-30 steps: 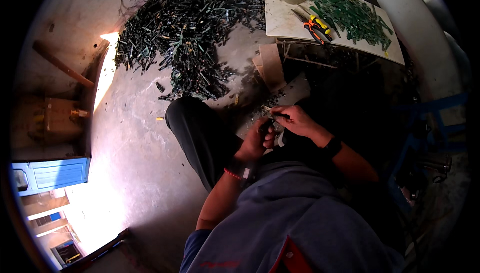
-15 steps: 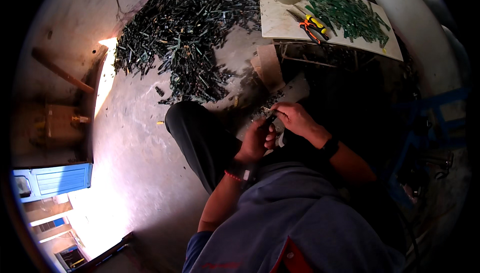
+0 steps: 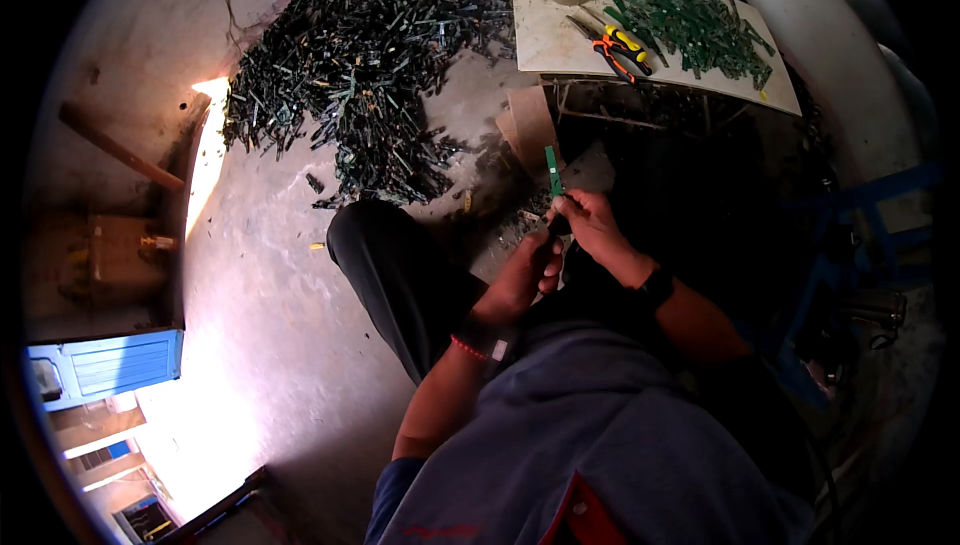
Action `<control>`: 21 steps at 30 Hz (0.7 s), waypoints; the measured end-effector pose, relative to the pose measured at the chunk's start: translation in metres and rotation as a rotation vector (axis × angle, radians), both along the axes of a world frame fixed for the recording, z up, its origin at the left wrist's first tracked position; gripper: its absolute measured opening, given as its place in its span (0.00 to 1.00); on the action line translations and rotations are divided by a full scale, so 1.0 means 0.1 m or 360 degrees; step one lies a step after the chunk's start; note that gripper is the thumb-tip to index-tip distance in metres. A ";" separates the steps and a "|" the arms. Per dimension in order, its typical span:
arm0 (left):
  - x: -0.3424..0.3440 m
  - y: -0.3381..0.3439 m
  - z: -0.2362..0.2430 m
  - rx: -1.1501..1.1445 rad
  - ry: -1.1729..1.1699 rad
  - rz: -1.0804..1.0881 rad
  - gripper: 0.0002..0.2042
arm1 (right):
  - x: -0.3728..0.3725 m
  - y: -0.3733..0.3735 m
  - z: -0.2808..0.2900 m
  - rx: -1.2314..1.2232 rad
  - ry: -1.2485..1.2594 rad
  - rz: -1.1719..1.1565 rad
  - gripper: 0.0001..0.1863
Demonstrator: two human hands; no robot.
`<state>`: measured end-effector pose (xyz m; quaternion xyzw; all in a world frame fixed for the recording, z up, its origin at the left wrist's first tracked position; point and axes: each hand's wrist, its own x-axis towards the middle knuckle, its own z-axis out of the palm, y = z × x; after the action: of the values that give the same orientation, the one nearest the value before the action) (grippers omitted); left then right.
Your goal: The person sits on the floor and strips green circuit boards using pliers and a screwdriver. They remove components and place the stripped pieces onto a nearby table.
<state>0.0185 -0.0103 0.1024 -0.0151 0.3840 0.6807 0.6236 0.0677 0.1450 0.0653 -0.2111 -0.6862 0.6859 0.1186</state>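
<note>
Over grey concrete floor (image 3: 285,315), before a big heap of dark strips (image 3: 350,65), clamping fingers of the right hand (image 3: 592,227) on a green strip (image 3: 553,173), pointing it away from the body; curling fingers of the left hand (image 3: 524,271) around something dark (image 3: 557,229), too shadowed for telling what; seeing a green pile (image 3: 700,37) lying on the table (image 3: 545,30), probably counting as done; judging by the heap, likely leaving plenty

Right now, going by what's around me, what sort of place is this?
Probably a small, makeshift workshop: a heap of dark strips covers part of the bare floor, and orange-handled pliers lie beside a pile of green strips on a low table.
</note>
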 end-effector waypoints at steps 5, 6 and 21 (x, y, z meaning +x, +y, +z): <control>0.01 0.04 -0.08 -0.0127 0.0094 -0.0018 0.15 | -0.01 0.05 0.06 -0.0255 -0.0035 0.0093 0.09; 0.03 -0.01 -0.17 -0.0124 0.0061 -0.0004 0.15 | 0.00 0.08 0.07 -0.0106 0.0008 0.0205 0.09; -0.08 -0.22 -0.25 0.0151 -0.0517 0.0145 0.17 | 0.07 0.01 0.29 0.1523 0.0527 0.0650 0.11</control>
<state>0.0101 -0.0323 0.0771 -0.1128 0.2445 0.7143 0.6460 0.0749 0.1458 0.0947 0.1147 -0.9209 0.3303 0.1722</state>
